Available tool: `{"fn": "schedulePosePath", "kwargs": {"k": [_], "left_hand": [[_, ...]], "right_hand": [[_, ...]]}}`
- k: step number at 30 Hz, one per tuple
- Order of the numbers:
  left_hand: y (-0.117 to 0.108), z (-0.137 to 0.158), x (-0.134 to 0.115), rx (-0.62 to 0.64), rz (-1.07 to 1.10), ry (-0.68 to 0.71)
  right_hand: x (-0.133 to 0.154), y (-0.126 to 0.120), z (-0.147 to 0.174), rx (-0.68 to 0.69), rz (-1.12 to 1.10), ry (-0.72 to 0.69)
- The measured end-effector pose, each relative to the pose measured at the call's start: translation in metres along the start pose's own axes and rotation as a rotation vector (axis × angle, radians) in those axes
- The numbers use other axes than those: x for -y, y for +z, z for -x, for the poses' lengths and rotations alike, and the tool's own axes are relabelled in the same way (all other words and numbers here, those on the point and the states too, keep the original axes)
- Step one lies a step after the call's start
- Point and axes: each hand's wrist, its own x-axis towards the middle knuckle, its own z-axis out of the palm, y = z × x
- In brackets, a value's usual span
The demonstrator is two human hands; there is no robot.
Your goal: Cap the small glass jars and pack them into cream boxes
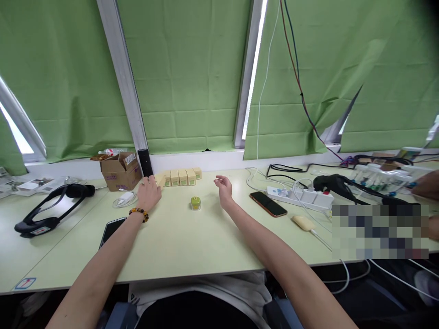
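My left hand [150,193], with a beaded bracelet on the wrist, is at the left end of a row of small pale-yellow boxes [183,177]. Its fingers close around the small box [159,179] at that end, though the hand covers part of it. A small clear jar with a green lid [195,203] stands upright on the table between my hands, touched by neither. My right hand [224,189] hovers to the right of the jar, fingers loosely curved and apart, with nothing seen in them.
On the left are a cardboard box [121,171], a black cylinder [145,162], a black headset [51,210] and a phone [111,230]. To the right lie another phone [268,204], a power strip [298,197] with cables and a yellow mouse-like device [303,223]. Another person's hand [427,185] shows at far right.
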Motion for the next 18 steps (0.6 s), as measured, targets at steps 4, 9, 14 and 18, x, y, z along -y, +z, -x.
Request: {"fn": "schedulePosePath", "kwargs": {"k": [4,9,14,18], "left_hand": [[-0.006,-0.005,-0.029,-0.203,0.276,0.152],[-0.011,-0.003,-0.063,-0.353,0.488,0.281],[-0.015,0.003,-0.092,-0.391,0.537,0.317],[-0.018,0.009,-0.11,-0.379,0.554,0.34]], "right_hand": [[0.01,0.014,-0.001,0.057,0.003,-0.039],[0.019,0.045,0.018,0.205,0.022,-0.145],[0.024,0.074,0.044,0.338,-0.056,-0.145],[0.031,0.085,0.048,0.393,-0.187,-0.107]]}}
